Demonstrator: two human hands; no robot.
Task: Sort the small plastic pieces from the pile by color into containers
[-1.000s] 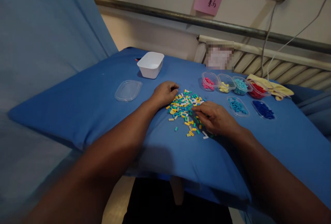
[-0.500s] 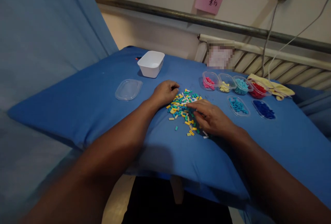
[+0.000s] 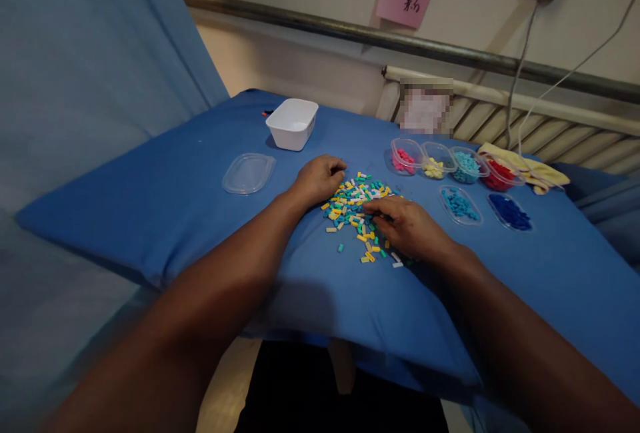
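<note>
A loose pile of small plastic pieces (image 3: 347,201), yellow, green, teal and white, lies spread on the blue cloth. At its left edge rests my left hand (image 3: 320,178), closed with curled fingers; what they hold, if anything, is hidden. My right hand (image 3: 407,223) reaches over the right side of the pile, palm down. Its fingers point left among the pieces, with the thumb apart below them, and I see nothing gripped there. Several pieces lie scattered towards me, below the right fingertips.
A white tub (image 3: 293,125) and a clear lid (image 3: 249,173) stand left of the pile. To the right are clear tubs of pink (image 3: 403,161), pale yellow (image 3: 433,168), light blue (image 3: 467,166) and red pieces (image 3: 499,174). Teal (image 3: 459,204) and dark blue pieces (image 3: 511,212) fill two trays. A yellow cloth (image 3: 533,170) lies behind.
My right hand has shifted slightly, its fingers more bent over the pile. The left hand has stayed in place at the pile's edge.
</note>
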